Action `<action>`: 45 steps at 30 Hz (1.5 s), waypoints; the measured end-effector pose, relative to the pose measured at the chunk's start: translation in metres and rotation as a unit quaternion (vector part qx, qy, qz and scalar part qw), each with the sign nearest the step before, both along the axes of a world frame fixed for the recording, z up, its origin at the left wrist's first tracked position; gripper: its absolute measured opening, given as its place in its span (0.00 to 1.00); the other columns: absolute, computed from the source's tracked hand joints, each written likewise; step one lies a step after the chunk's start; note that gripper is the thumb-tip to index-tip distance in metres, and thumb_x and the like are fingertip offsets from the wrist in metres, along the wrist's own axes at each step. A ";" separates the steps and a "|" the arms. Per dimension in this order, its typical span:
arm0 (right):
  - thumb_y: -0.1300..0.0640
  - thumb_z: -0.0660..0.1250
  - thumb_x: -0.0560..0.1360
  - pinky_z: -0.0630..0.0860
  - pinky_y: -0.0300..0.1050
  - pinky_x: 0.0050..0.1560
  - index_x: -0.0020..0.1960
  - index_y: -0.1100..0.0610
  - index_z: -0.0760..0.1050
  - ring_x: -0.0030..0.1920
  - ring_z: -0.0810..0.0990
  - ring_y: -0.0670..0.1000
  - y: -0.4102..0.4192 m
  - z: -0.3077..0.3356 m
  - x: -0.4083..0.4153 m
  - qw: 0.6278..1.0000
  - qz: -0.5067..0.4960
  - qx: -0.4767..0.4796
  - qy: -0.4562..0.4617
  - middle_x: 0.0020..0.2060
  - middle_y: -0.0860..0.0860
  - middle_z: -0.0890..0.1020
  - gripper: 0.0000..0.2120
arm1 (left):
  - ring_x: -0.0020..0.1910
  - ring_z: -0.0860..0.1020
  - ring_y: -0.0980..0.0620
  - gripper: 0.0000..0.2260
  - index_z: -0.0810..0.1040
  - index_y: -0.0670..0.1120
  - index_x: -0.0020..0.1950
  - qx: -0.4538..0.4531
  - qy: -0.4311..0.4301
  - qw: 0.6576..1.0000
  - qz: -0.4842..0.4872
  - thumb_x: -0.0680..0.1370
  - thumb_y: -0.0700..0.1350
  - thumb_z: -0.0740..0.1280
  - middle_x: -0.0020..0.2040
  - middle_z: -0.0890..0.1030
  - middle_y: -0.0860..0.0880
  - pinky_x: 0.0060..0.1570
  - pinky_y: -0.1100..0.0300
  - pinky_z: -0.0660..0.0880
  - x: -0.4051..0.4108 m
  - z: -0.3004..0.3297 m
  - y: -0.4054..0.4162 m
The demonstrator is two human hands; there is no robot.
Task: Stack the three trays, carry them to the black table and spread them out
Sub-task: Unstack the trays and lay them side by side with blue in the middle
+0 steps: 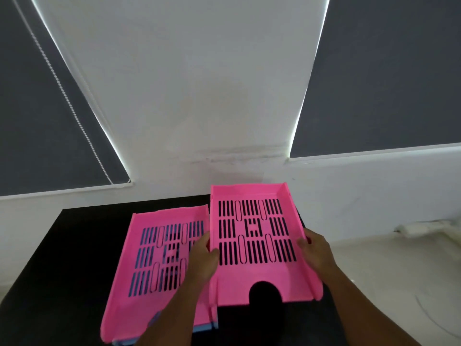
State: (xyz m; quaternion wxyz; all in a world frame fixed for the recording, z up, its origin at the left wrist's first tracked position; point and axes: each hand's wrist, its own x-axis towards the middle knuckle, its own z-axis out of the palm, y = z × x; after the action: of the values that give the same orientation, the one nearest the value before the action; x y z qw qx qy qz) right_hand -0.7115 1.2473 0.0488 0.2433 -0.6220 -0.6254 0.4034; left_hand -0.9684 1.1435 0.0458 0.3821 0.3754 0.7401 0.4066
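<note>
Both hands, left hand (pixel 203 258) and right hand (pixel 315 248), gripping opposite side walls of right pink tray (pixel 254 275) over black table (pixel 74 236), beside pink-on-blue stack (pixel 139 270)

We have one head view, looking forward and down, close over the black bench (pixel 74 245) toward the wall (pixel 187 96).

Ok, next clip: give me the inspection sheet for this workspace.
Surface: black table, against a white wall.
Job's things: right pink tray held by both sides; left pink tray nested on a blue tray, only its edge showing.
Clutter: nothing seen.
Grippers: left hand and right hand grip the right tray's walls.
Cables: thin wire on the floor.
Surroundings: grey roller blinds, bead chain.
</note>
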 end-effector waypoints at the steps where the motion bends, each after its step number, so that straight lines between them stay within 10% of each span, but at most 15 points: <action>1: 0.61 0.59 0.81 0.72 0.36 0.35 0.54 0.58 0.80 0.38 0.79 0.44 0.004 -0.001 0.011 1.000 -0.004 0.003 -0.011 0.39 0.48 0.82 0.11 | 0.44 0.82 0.60 0.24 0.74 0.47 0.69 0.002 -0.003 1.000 -0.005 0.77 0.29 0.61 0.54 0.83 0.49 0.31 0.72 0.77 0.012 -0.002 0.006; 5: 0.61 0.59 0.80 0.74 0.40 0.39 0.51 0.60 0.82 0.37 0.80 0.49 0.014 -0.018 0.042 0.999 -0.004 -0.013 -0.049 0.40 0.53 0.84 0.12 | 0.43 0.79 0.62 0.20 0.74 0.49 0.65 -0.036 -0.005 0.999 -0.010 0.78 0.30 0.61 0.50 0.80 0.54 0.34 0.75 0.77 0.043 -0.023 0.020; 10: 0.61 0.61 0.80 0.71 0.32 0.32 0.41 0.52 0.77 0.33 0.80 0.43 0.015 -0.044 0.047 0.998 0.019 -0.024 -0.053 0.35 0.48 0.82 0.12 | 0.71 0.71 0.43 0.26 0.64 0.46 0.76 -0.122 0.010 0.992 0.019 0.80 0.50 0.64 0.74 0.70 0.43 0.69 0.42 0.69 0.062 -0.056 0.018; 21: 0.59 0.60 0.81 0.70 0.33 0.32 0.50 0.54 0.75 0.36 0.79 0.43 0.016 -0.074 0.047 0.994 0.017 -0.104 -0.021 0.39 0.49 0.81 0.05 | 0.71 0.71 0.42 0.43 0.59 0.57 0.77 -0.171 -0.013 0.985 0.036 0.66 0.75 0.61 0.76 0.68 0.46 0.67 0.36 0.71 0.072 -0.090 0.020; 27: 0.62 0.60 0.80 0.71 0.33 0.32 0.54 0.57 0.76 0.37 0.80 0.44 0.022 -0.071 0.042 0.993 -0.005 -0.113 -0.017 0.40 0.49 0.81 0.07 | 0.73 0.68 0.44 0.32 0.56 0.51 0.79 -0.143 -0.032 0.988 0.044 0.78 0.56 0.65 0.77 0.66 0.47 0.70 0.39 0.68 0.075 -0.061 0.030; 34: 0.63 0.60 0.79 0.69 0.33 0.29 0.53 0.60 0.78 0.34 0.79 0.44 0.040 -0.044 0.018 0.998 -0.045 -0.037 -0.018 0.38 0.51 0.81 0.08 | 0.52 0.83 0.52 0.21 0.67 0.53 0.72 -0.060 -0.063 0.992 0.089 0.79 0.47 0.64 0.62 0.81 0.50 0.52 0.46 0.82 0.065 -0.037 0.049; 41: 0.63 0.61 0.80 0.68 0.30 0.24 0.47 0.59 0.76 0.28 0.76 0.45 0.038 -0.032 -0.033 1.000 -0.028 0.006 0.009 0.37 0.51 0.80 0.06 | 0.66 0.75 0.52 0.21 0.68 0.46 0.74 0.004 0.002 0.995 0.101 0.81 0.43 0.63 0.71 0.74 0.49 0.62 0.60 0.70 0.037 -0.001 0.048; 45: 0.61 0.62 0.80 0.79 0.44 0.44 0.62 0.58 0.76 0.50 0.82 0.57 0.021 -0.030 -0.077 1.000 -0.002 0.018 0.023 0.54 0.55 0.80 0.12 | 0.68 0.73 0.47 0.19 0.71 0.43 0.72 0.014 0.040 0.993 0.114 0.81 0.41 0.62 0.70 0.75 0.44 0.69 0.51 0.69 -0.007 0.003 0.026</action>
State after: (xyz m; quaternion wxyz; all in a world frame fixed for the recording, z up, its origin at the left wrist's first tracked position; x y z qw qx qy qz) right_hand -0.7881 1.2685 0.0190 0.2698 -0.6094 -0.6254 0.4058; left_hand -0.9757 1.1692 0.0488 0.2975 0.3097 0.7873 0.4424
